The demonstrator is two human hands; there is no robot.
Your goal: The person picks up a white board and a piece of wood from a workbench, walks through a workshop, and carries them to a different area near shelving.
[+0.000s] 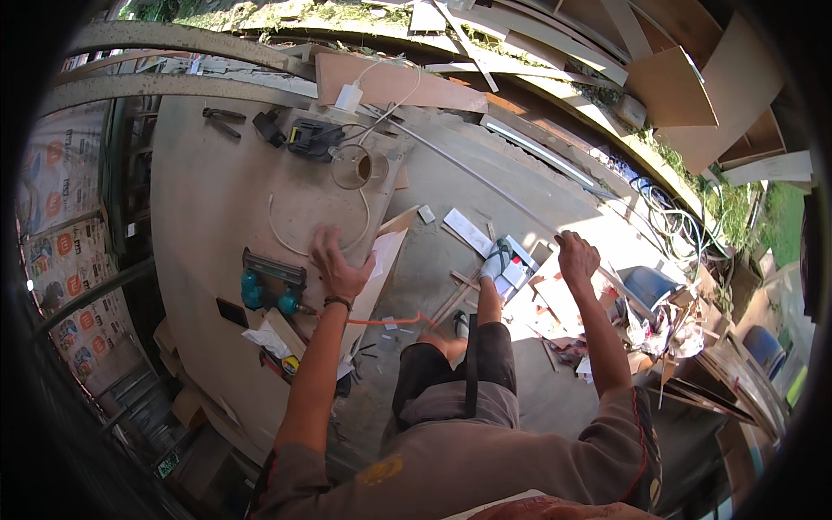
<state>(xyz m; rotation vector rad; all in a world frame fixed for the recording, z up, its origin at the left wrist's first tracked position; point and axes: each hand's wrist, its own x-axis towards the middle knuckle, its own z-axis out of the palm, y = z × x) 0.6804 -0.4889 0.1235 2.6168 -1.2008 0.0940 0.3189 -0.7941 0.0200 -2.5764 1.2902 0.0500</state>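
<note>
My left hand (pixel 338 267) lies flat on the dusty workbench top (pixel 208 217), fingers spread, holding nothing. It rests at the lower edge of a thin white cable loop (pixel 279 234). A teal power tool (pixel 264 293) lies just to its left. My right hand (pixel 576 256) is closed around a long thin grey strip (pixel 472 172), which runs diagonally from the bench's far corner past the hand. My raised foot in a sandal (pixel 497 260) rests on white offcuts between both hands.
A tape roll (pixel 355 166), a black tool (pixel 314 139), a white charger (pixel 349 95) and pliers (pixel 221 121) sit at the bench's far end. Scrap wood, a blue container (pixel 650 282) and tangled cables (pixel 676 217) crowd the right. An orange cord (pixel 390 322) crosses below.
</note>
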